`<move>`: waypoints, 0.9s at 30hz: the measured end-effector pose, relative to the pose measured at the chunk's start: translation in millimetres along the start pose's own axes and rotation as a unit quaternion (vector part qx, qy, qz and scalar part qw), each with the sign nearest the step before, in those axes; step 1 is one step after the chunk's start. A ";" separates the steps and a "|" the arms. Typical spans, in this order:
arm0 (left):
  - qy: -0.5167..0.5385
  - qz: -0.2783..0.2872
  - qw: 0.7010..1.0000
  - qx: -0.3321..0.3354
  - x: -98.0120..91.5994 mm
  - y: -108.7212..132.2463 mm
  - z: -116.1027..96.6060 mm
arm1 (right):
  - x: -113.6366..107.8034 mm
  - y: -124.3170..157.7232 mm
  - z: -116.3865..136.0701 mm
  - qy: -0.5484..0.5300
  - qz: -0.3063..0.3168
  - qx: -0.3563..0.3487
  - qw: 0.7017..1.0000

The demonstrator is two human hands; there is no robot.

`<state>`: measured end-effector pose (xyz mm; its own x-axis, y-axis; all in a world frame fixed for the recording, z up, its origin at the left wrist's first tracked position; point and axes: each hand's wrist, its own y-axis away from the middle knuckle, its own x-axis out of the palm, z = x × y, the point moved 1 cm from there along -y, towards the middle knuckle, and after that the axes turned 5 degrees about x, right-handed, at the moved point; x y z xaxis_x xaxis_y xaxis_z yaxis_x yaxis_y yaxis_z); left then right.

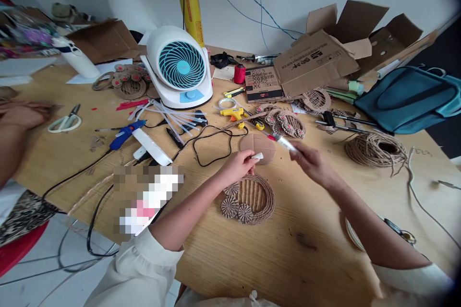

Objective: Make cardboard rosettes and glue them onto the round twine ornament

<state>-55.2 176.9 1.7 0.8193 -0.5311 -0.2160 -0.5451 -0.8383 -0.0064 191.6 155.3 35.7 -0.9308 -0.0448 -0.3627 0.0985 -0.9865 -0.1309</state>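
Observation:
My left hand (239, 164) is closed in a pinch on a small white cap (258, 156), just left of a round cardboard disc (258, 146). My right hand (312, 161) grips a white marker pen (284, 142) with a red tip, pointing left over the disc's right edge. Below both hands lies an oval cardboard wreath (252, 199) with corrugated rosettes along its lower left rim.
A white and teal desk fan (179, 69) stands behind, with glue sticks (169, 116), a blue glue gun (124, 135), a yellow glue gun (234, 115), scissors (66, 121), twine coil (374, 148), cardboard boxes (324, 55), a teal bag (410, 98). Another person's hand (21, 115) rests at the left.

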 end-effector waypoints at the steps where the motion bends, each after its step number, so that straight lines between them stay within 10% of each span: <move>1: -0.008 -0.003 1.000 0.005 -6.1 -0.6 0.4 | -0.6 7.8 -0.8 0.063 0.030 -0.010 0.997; 5: -0.033 -0.005 0.999 0.018 -14.5 -0.5 0.1 | 0.8 26.0 -7.0 0.242 0.085 -0.059 0.965; 27: -0.180 0.049 0.980 0.067 -21.3 -3.0 -25.3 | 12.0 20.7 2.6 0.400 0.118 -0.176 0.892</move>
<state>-66.6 187.6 31.0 0.6590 -0.5102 -0.5526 -0.6561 -0.7492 -0.0908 181.5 134.0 31.1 -0.3335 0.0209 -0.9425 0.4937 -0.8478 -0.1935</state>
